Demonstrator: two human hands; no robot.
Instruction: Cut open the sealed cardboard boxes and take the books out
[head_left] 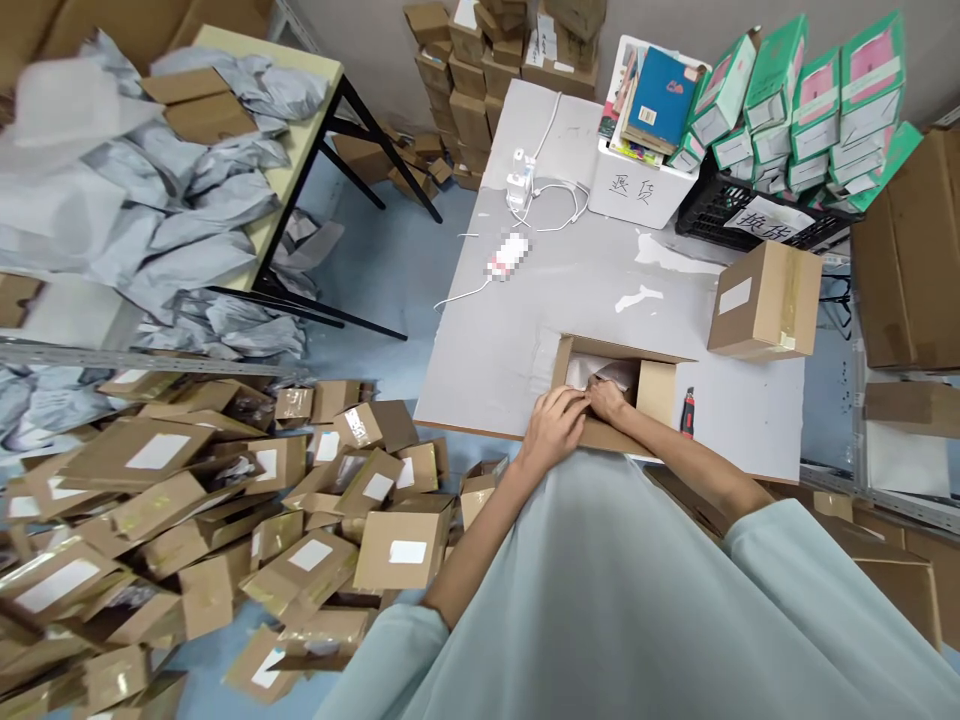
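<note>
An opened cardboard box (657,392) rests near the front edge of the table, with whitish wrapping (600,372) visible inside. My left hand (556,425) is closed over the box's near left corner, fingers bent toward its inside. Reaching into the box is my right hand (606,398), close to the left fingertips. Its fingers are pressed together, and what they hold, if anything, is hidden. A red and black box cutter (688,412) lies on the table just right of the box.
On the table (555,310) stand a taped carton (765,300), a white bin (637,190) of books and a black crate (720,222) of green boxes. A power strip (519,180) lies at the back. Loose cartons (315,550) cover the floor at left, near a table with grey mailers (210,205).
</note>
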